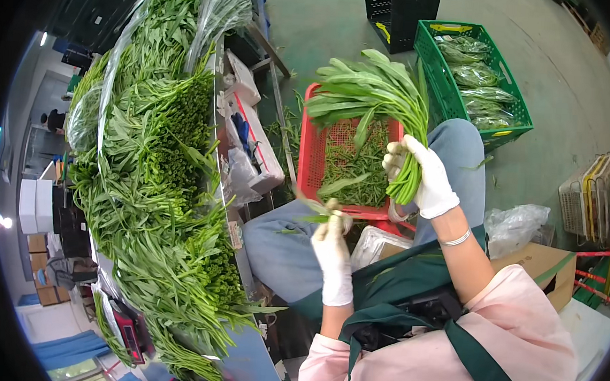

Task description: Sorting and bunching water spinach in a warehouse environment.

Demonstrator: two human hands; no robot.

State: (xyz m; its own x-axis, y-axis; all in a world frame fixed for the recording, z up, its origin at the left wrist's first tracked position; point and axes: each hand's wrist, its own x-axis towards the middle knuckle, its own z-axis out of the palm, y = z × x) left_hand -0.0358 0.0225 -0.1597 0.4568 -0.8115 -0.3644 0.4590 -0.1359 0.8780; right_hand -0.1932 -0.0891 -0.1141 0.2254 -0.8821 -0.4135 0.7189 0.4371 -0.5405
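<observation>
My right hand [425, 171], in a white glove, is closed around a bunch of leafy green vegetable stems [411, 118]. The cut ends point down towards me, and the leaves fan out to the upper left. My left hand [332, 239], gloved too, pinches a loose green leaf [316, 217] between its fingertips, lower and to the left of the bunch. Under the bunch stands a red plastic basket [312, 162] with leaf and stem scraps inside. A long pile of the same greens [153, 181] covers the table on the left, partly under clear plastic film [216, 15].
A green crate [522, 107] with bagged greens stands at the upper right, beside a black crate [402, 18]. White foam boxes [265, 159] sit beside the table's metal edge. Wire racks [593, 195] and a cardboard box [533, 262] are on the right. A person is far off at left.
</observation>
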